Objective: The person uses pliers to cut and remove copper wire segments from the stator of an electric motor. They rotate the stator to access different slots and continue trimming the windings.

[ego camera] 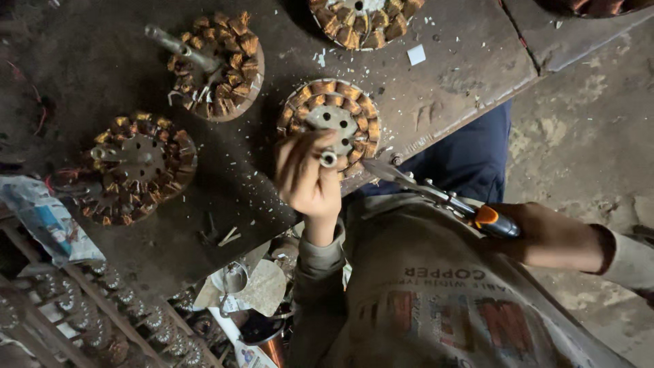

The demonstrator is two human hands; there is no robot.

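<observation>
The left hand (pixel 306 178) gripped the shaft of a copper-wound stator (pixel 330 123) at the tabletop (pixel 449 75) edge; the right hand (pixel 545 235) held pliers (pixel 436 194) against it. Windings seemingly remained intact.

Copper-orange windings on a dark, dust-flecked workbench

The stator (pixel 332 123) at the frame's centre carries a ring of copper-orange coils round a dull grey metal hub — the same orange-brown ring pattern repeats on the stator with a grey shaft (pixel 216 67) at upper left, the darker, browner stator (pixel 136 167) at middle left and the stator at the top edge (pixel 362 20). The workbench (pixel 449 75) is dark grey-brown, speckled with white flecks. The pliers (pixel 436 194) at lower right have silver-grey jaws and an orange-and-black handle. The trousers (pixel 470 157) are navy blue, the sleeve (pixel 317 259) olive grey. A plastic packet (pixel 44 218) at far left is white and blue.
</observation>
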